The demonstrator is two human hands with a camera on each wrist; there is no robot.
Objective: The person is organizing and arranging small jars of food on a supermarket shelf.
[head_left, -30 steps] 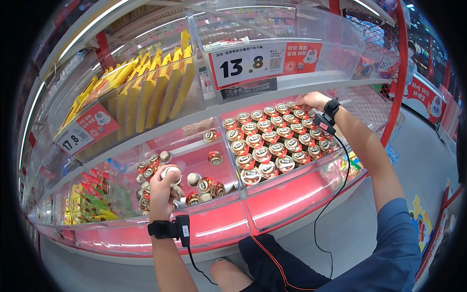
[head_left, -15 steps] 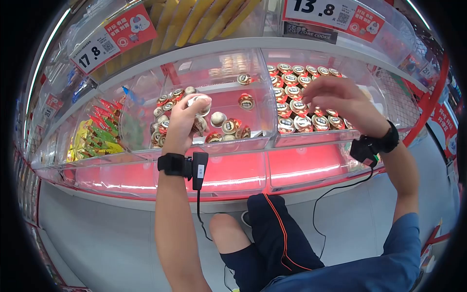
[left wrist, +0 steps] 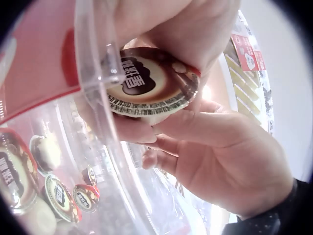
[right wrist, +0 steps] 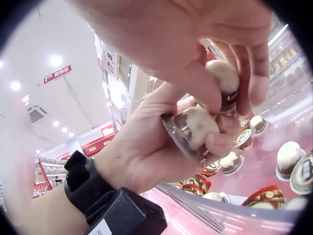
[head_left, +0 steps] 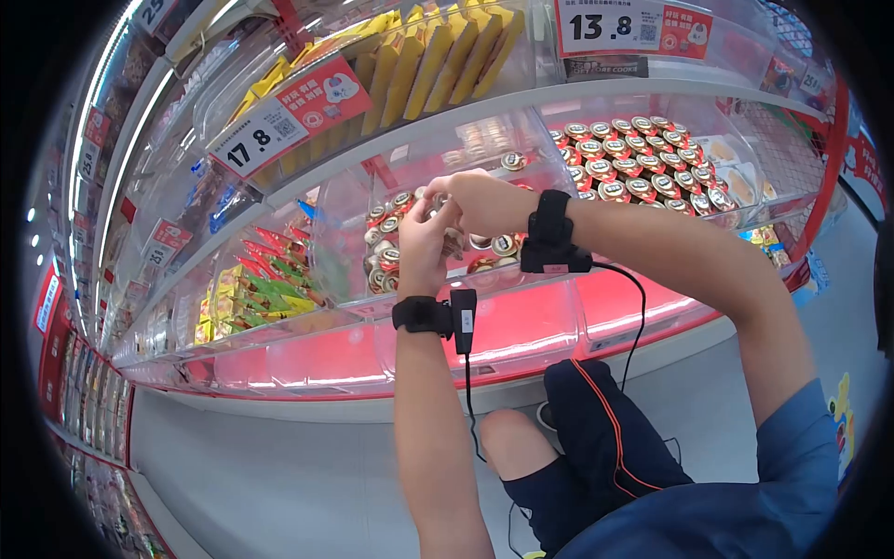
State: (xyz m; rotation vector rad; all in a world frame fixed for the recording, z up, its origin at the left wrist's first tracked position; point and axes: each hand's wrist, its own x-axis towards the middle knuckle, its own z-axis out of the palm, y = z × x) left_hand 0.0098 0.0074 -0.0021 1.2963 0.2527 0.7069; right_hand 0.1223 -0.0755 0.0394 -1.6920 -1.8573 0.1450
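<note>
Over the left bin my two hands meet in the head view. My left hand (head_left: 424, 247) holds a small round foil-lidded snack cup (right wrist: 195, 129) against its fingers, cream-coloured base showing in the right wrist view. In the left wrist view a brown printed lid (left wrist: 142, 83) faces the camera under the left hand's fingers. My right hand (head_left: 489, 200) reaches across from the right. Between its thumb and fingers it pinches a second snack cup (right wrist: 224, 78), just above the first. The head view mostly hides both held cups behind the hands.
Loose snack cups (head_left: 382, 240) lie jumbled in the left clear bin; the right bin holds neat lid-up rows (head_left: 643, 158). Green and red snack packets (head_left: 275, 284) stand further left. Yellow packs (head_left: 410, 70) and price signs (head_left: 261, 135) are above. A clear front wall (head_left: 354, 315) edges the bins.
My right hand has moved left from the rows of cups to the left hand and now pinches a cup. The left hand still holds on. The head view has shifted.
</note>
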